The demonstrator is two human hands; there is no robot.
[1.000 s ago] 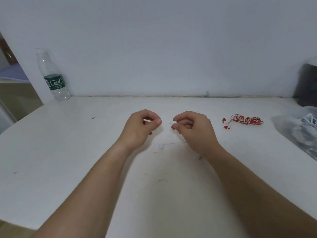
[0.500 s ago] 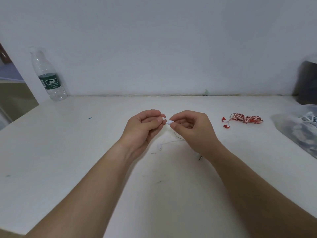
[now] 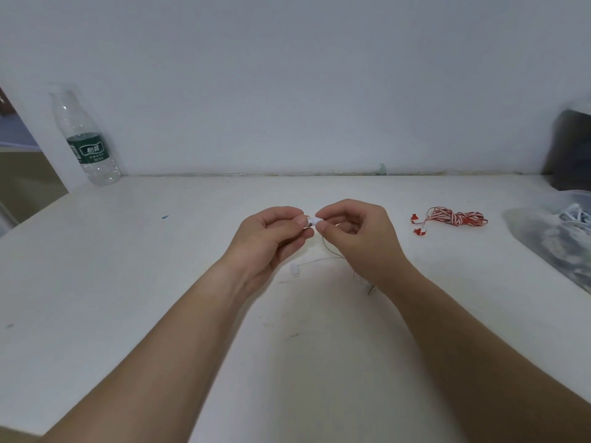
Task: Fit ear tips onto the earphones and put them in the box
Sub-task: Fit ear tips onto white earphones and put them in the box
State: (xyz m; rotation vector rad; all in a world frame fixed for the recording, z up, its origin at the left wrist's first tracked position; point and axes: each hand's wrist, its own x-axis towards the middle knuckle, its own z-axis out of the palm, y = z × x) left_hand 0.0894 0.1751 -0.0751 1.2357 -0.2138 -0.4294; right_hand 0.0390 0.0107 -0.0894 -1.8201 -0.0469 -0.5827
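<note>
The small white earbud (image 3: 317, 220) and the small pale ear tip (image 3: 308, 222) met end to end above the worktop's ctr, raised off the surface, right btw the two sets of fingertips. Their shared long axis ran approx. left-right, parallel w/ the worktop's far edge, so the seating push would prob. go straight along that line, hand towards hand. The parts were too small to tell if the tip was already partly on.

The left hand (image 3: 271, 233) pinched the tip side btw thumb & forefinger, other fingers curled under. The right hand (image 3: 358, 233) pinched the bud side the same way. That it had the bud is a judgement, since the thin white cable (image 3: 319, 259) dropped from beneath it. Both hands were equally near the joint, neither reaching.

The cable trailed down to the white worktop (image 3: 160, 282), ending in the second white earbud (image 3: 294, 270), lying flat just nearside of the left hand, w/ the metal jack plug (image 3: 371, 290) beside the right wrist.

Farther out:
- A coiled red-and-white striped earphone set (image 3: 455, 217) lay towards the right edge.
- A clear plastic bag (image 3: 543, 244) of white earphones lay at the right edge.
- A dark object (image 3: 572, 148) stood in the far right corner. Whether it was the box, can't tell.
- A clear plastic water bottle w/ green label (image 3: 88, 142) stood in the far left corner.
</note>
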